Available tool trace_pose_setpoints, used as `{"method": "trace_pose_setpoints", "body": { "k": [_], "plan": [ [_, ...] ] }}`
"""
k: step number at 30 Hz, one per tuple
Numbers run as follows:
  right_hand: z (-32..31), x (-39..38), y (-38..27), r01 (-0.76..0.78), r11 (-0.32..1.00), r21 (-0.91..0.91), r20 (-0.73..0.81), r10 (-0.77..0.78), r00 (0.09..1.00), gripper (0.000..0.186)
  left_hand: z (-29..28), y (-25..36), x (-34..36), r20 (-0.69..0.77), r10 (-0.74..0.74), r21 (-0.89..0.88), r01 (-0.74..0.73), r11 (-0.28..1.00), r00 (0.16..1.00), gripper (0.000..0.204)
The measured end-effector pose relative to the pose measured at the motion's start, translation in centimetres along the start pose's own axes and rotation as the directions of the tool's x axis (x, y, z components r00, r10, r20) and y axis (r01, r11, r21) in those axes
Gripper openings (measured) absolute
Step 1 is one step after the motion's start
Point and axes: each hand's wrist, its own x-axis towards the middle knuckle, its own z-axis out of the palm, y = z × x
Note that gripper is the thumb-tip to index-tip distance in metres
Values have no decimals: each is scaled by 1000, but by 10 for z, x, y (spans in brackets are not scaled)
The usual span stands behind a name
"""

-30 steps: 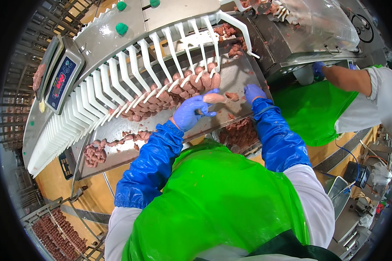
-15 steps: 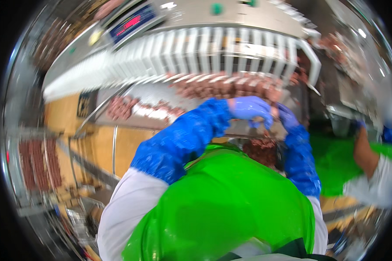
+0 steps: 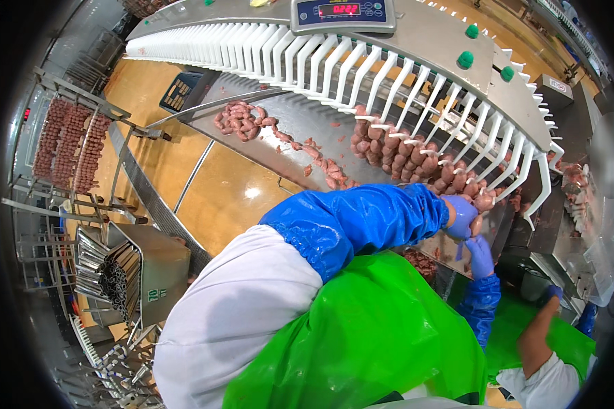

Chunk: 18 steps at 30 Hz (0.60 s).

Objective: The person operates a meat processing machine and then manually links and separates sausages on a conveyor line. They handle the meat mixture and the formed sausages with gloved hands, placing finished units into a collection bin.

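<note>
My gloved left hand (image 3: 461, 217) is closed around a short pink sausage (image 3: 477, 225) at the lower right end of the hanging sausage links (image 3: 389, 146), which are looped over white plastic hooks (image 3: 361, 71). Just below it, my gloved right hand (image 3: 477, 253) is closed on the lower part of that sausage, the two hands almost touching; its fingertips are partly hidden. Both are over a steel tray (image 3: 290, 167), where a coil of loose links (image 3: 239, 119) and scraps lie to the left. Dark red meat (image 3: 419, 264) shows below my hands.
A scale (image 3: 341, 17) stands above the hooks. A co-worker's bare arm (image 3: 535, 330) reaches toward a steel machine (image 3: 546, 266) on the right. At left are hanging sausage racks (image 3: 68, 143), a steel bin of rods (image 3: 160, 273) and a blue crate (image 3: 181, 88).
The view has swung to the left. My hands, apart a second ago, have come together on the sausage at the right end of the hanging row.
</note>
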Motion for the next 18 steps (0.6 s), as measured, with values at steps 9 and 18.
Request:
{"method": "trace_pose_setpoints", "body": {
  "k": [9, 18],
  "plan": [
    [66, 36, 6, 200, 200, 959, -184, -94, 978, 38, 19, -15, -39, 167, 247, 292, -288, 912, 954, 39],
    [55, 37, 16, 41, 902, 430, -201, 51, 978, 43, -7, -17, -30, 283, 207, 328, -298, 896, 936, 18]
  ]
}}
